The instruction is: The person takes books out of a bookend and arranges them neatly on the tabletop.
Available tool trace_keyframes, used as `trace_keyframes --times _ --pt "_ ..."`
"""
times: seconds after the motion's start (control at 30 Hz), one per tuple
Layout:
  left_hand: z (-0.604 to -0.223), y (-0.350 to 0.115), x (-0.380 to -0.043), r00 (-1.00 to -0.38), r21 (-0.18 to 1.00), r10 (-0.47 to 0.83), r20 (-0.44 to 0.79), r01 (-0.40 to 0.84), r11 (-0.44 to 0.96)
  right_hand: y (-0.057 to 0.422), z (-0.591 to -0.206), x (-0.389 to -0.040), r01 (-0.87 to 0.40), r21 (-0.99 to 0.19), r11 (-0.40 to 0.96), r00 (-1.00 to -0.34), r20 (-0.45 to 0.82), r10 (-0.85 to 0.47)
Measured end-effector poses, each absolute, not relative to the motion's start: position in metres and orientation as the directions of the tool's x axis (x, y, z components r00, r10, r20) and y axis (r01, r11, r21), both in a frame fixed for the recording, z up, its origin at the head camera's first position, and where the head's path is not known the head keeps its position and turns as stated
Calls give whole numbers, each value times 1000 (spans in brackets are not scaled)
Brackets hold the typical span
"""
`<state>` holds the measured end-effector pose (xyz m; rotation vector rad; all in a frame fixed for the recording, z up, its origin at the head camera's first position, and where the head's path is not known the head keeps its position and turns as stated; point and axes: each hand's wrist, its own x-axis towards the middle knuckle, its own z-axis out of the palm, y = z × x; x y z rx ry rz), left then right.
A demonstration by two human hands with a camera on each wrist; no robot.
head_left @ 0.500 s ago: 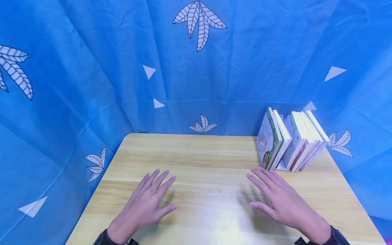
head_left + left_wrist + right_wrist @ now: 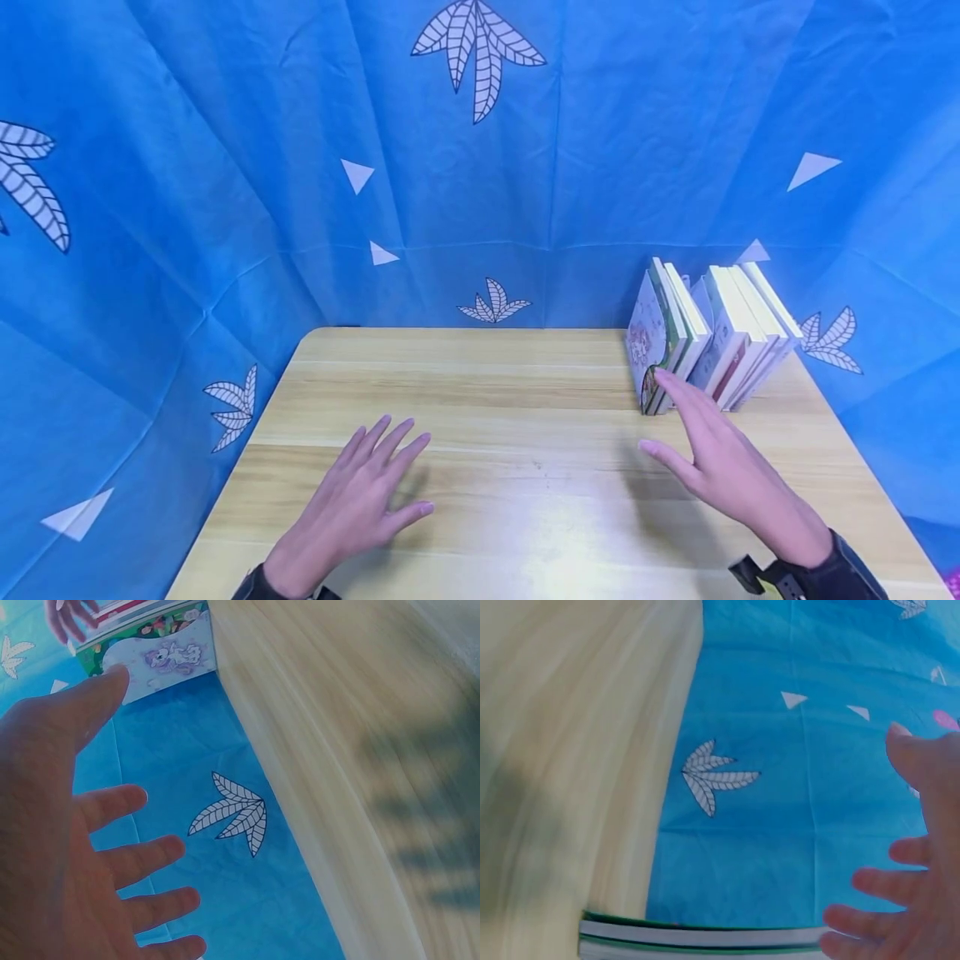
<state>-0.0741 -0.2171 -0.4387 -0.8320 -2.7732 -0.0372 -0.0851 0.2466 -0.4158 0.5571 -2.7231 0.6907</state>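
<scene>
My left hand hovers over the left part of the wooden table, its fingers spread and holding nothing. To the right, my right hand is raised with fingers extended, its fingertips overlapping the lower front of a row of books in the head view. The leftmost book has a pale cover with a small cartoon picture and a green edge. In the left wrist view that cover faces the camera. The right wrist view shows book edges at the bottom, below the right fingers.
The books stand upright, leaning slightly, in two groups at the table's back right corner; the right group has pale page edges. A blue cloth printed with white leaves and triangles hangs behind and along the sides of the table.
My right hand has moved right and forward, up toward the books, and turned more onto its side. The left hand has stayed in place. The head view has shifted slightly.
</scene>
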Motion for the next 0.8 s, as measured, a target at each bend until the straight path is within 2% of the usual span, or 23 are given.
trace_keyframes --times 0.17,0.27,0.5,0.8 --pt "-441 -217 -74 -802 -45 542 251 550 834 254 -408 -93 -436 -434 789 -857 468 -216" --pt "-442 -217 -73 -811 -25 536 234 546 837 259 -403 -99 -416 -511 752 -862 485 -147" --pt "-441 -217 -72 -829 -7 521 205 531 847 275 -396 -110 -256 -750 610 -948 317 -9" --pt "-445 -220 -69 -829 -1 512 225 525 851 285 -404 -126 -191 -821 538 -961 269 68"
